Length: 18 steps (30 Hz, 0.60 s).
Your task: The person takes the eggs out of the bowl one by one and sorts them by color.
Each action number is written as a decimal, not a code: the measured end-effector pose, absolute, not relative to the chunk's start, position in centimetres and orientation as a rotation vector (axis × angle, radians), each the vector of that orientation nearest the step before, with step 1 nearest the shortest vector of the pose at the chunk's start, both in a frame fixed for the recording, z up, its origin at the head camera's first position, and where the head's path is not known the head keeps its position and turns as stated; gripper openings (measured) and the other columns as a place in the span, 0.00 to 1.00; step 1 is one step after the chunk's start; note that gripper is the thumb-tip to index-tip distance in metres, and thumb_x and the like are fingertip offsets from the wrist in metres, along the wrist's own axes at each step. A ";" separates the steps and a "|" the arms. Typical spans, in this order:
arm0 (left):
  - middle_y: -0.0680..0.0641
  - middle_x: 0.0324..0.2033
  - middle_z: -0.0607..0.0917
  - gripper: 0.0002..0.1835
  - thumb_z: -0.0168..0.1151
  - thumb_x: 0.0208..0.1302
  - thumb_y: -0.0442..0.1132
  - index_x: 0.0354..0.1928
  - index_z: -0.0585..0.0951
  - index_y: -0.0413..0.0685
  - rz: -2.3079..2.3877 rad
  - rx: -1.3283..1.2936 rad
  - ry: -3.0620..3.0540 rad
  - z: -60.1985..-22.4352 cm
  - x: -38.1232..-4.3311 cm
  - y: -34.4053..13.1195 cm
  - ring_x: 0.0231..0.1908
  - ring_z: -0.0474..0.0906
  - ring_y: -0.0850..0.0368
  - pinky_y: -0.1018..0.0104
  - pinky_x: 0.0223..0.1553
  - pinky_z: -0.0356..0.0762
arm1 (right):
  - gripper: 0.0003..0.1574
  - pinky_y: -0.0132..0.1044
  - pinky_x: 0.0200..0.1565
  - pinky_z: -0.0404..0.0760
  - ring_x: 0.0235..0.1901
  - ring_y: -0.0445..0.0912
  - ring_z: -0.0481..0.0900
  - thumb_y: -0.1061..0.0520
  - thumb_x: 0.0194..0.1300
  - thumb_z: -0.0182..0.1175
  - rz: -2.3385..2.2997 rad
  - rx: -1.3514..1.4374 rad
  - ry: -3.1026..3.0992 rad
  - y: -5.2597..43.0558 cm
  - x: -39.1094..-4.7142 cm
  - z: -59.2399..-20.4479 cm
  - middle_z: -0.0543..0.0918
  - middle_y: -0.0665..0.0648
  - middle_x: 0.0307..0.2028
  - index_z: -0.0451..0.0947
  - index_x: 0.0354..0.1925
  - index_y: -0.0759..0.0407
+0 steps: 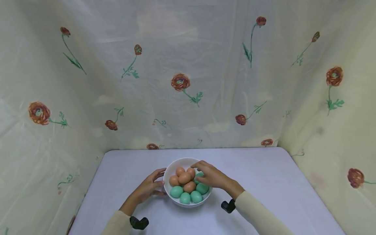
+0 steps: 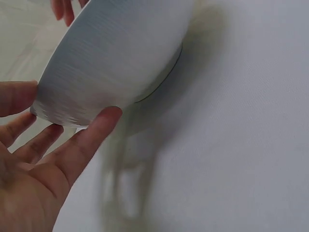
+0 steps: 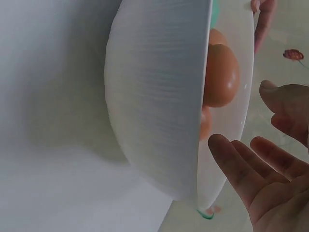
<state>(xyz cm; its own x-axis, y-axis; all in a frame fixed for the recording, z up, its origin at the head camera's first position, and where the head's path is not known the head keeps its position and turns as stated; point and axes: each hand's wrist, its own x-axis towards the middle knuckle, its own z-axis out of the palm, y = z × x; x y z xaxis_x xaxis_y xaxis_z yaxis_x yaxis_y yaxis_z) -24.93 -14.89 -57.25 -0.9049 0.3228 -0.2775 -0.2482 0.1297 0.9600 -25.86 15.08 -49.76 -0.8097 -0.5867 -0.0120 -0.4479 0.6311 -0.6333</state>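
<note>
A white bowl (image 1: 188,206) stands on the table with several brown eggs (image 1: 184,178) toward its far side and several green eggs (image 1: 176,191) along its near and right side. My left hand (image 1: 148,186) is at the bowl's left, its spread fingers touching the outer wall; in the left wrist view one fingertip (image 2: 112,116) lies low on that wall. Over the bowl's right part reaches my right hand (image 1: 212,175), fingers loosely extended, thumb apart, nothing between them. It covers part of the green eggs. In the right wrist view the brown eggs (image 3: 222,75) show past the rim.
A white tabletop (image 1: 264,182) with rounded far corners surrounds the bowl. Flower-printed curtains (image 1: 217,98) hang behind it and at both sides. Black wrist devices (image 1: 139,223) are on both forearms, beside beige sleeves (image 1: 258,212).
</note>
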 end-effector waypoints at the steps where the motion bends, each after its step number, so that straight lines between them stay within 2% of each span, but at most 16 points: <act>1: 0.35 0.75 0.60 0.36 0.61 0.67 0.35 0.75 0.62 0.53 1.836 0.079 1.986 -57.3 -24.9 -14.9 0.65 0.71 0.32 0.48 0.45 0.89 | 0.27 0.49 0.53 0.86 0.59 0.60 0.77 0.60 0.68 0.63 -0.927 -0.864 2.634 14.9 -26.0 -49.8 0.75 0.63 0.61 0.72 0.64 0.62; 8: 0.35 0.75 0.61 0.34 0.60 0.69 0.34 0.75 0.63 0.52 1.871 0.070 1.954 -57.4 -24.8 -15.1 0.61 0.76 0.38 0.51 0.46 0.89 | 0.27 0.54 0.63 0.79 0.63 0.56 0.73 0.58 0.68 0.64 -0.828 -0.968 2.635 13.4 -26.6 -50.3 0.76 0.62 0.62 0.74 0.63 0.63; 12: 0.35 0.74 0.61 0.33 0.59 0.69 0.34 0.75 0.63 0.52 1.886 0.071 1.950 -57.4 -24.7 -15.1 0.62 0.76 0.37 0.51 0.47 0.89 | 0.27 0.55 0.64 0.78 0.64 0.56 0.72 0.59 0.67 0.65 -0.799 -0.969 2.628 12.7 -26.8 -50.4 0.76 0.62 0.62 0.75 0.62 0.62; 18: 0.35 0.75 0.60 0.34 0.60 0.69 0.35 0.75 0.62 0.51 1.895 0.086 1.952 -57.5 -24.5 -15.0 0.62 0.75 0.37 0.51 0.47 0.89 | 0.26 0.51 0.63 0.80 0.62 0.53 0.74 0.59 0.67 0.66 -0.766 -0.878 2.599 12.0 -27.2 -50.9 0.75 0.59 0.63 0.77 0.62 0.55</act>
